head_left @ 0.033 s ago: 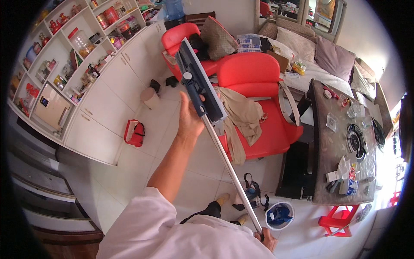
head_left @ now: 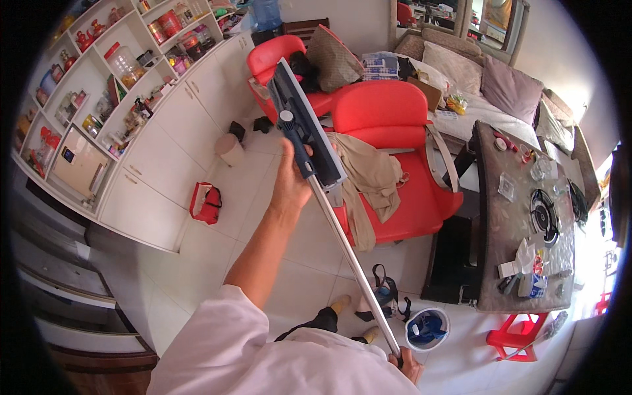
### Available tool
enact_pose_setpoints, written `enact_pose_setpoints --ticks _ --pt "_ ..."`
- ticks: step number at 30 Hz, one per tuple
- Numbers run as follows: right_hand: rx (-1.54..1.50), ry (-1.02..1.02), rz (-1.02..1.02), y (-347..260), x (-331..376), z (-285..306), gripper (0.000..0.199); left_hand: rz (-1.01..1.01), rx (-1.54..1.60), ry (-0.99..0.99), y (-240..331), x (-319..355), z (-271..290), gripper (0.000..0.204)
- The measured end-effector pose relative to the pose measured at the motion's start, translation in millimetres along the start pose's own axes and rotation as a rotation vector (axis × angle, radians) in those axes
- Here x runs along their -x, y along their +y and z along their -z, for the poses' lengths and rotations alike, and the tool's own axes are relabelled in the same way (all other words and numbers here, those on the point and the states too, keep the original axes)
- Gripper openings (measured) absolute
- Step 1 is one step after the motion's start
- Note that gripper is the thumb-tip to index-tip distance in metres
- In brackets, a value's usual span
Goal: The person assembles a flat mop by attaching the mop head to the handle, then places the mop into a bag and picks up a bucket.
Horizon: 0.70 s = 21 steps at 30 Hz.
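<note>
A flat mop with a dark blue rectangular head (head_left: 309, 122) and a silver pole (head_left: 352, 247) is held up slantwise in front of me. My left hand (head_left: 291, 181) is closed around the mop near the joint where pole meets head, its thumb pointing up along the dark fitting. Down at the bottom, my right hand (head_left: 409, 366) grips the pole's lower end. The head is raised in front of the red chairs, and part of its underside is turned away from view. Just right of the lower pole stands a white bucket (head_left: 428, 329) with blue cloth inside.
A red armchair (head_left: 382, 118) with beige cloth (head_left: 372, 174) stands ahead. On the right is a cluttered table (head_left: 520, 230), with a red stool (head_left: 517, 336) beside it. White cabinets (head_left: 158, 158) line the left. A red bag (head_left: 205, 204) and bin (head_left: 229, 150) sit on the floor.
</note>
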State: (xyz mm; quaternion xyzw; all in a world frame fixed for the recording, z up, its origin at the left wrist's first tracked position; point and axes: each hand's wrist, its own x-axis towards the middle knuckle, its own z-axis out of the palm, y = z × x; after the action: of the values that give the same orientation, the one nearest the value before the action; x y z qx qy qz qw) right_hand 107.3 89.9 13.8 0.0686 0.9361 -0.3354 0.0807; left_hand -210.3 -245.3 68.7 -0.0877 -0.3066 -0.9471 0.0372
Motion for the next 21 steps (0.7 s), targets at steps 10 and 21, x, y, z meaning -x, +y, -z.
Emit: enact_pose_setpoints --ticks 10,21 --pt "-0.252 -0.424 -0.058 6 -12 2 0.015 -0.033 -0.085 -0.015 -12 4 -9 0.062" --pt "-0.176 -0.509 0.079 18 -19 -13 0.017 0.050 -0.135 -0.012 -12 1 -11 0.059"
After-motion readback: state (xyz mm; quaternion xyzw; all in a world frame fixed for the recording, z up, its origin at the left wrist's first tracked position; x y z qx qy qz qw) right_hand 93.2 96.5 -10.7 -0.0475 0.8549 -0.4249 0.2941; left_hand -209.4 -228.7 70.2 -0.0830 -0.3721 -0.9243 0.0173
